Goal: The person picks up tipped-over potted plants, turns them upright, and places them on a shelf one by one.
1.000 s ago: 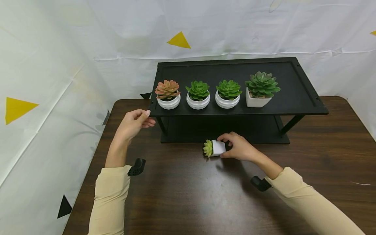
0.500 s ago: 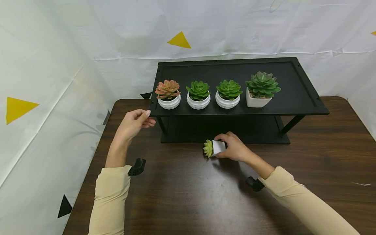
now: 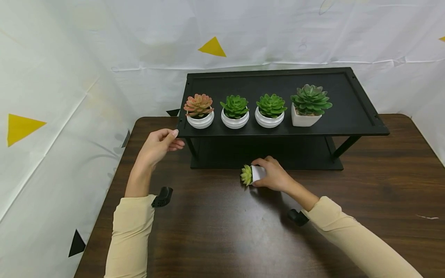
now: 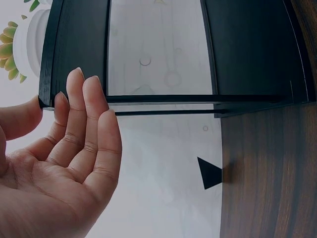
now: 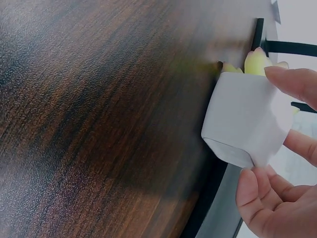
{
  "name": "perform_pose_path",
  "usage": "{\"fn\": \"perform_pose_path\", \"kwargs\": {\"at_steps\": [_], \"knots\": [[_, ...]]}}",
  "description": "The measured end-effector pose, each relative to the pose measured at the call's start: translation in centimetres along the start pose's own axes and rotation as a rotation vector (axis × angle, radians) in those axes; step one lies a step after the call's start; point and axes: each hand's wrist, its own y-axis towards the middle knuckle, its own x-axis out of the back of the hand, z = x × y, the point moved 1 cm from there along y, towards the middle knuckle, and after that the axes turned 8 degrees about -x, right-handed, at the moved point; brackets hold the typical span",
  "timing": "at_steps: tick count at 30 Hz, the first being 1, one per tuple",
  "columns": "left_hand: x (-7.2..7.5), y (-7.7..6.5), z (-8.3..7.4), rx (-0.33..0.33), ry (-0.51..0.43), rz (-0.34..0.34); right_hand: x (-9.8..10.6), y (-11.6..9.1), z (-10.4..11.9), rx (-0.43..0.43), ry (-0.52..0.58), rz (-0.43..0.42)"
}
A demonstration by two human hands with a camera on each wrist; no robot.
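A small potted succulent (image 3: 258, 173) with yellow-green leaves and a square white pot lies on its side on the table, at the front of the black two-tier shelf (image 3: 333, 96). My right hand (image 3: 276, 176) grips its pot, thumb on the near side and fingers on the far side. In the right wrist view the white pot (image 5: 245, 116) is between thumb and fingers, its leaves pointing away. My left hand (image 3: 156, 148) pinches the front left corner of the shelf's top board; its other fingers (image 4: 101, 144) extend loosely below the edge.
On the top board stand an orange succulent (image 3: 199, 122), two green ones in round white pots (image 3: 235, 122) (image 3: 269, 121), and a larger green one in a square pot (image 3: 306, 119). A pale sheet covers the wall behind the brown table (image 3: 208, 231).
My right hand has slid left along the pot, now covering more of it. The succulent and my left hand stay in place.
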Motion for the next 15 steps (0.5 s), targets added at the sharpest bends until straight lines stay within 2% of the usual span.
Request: {"fn": "perform_pose_path", "kwargs": {"at_steps": [15], "knots": [[0.06,0.02,0.09,-0.001,0.004,0.000,-0.12,0.19,-0.12,0.014,-0.020,-0.008]]}}
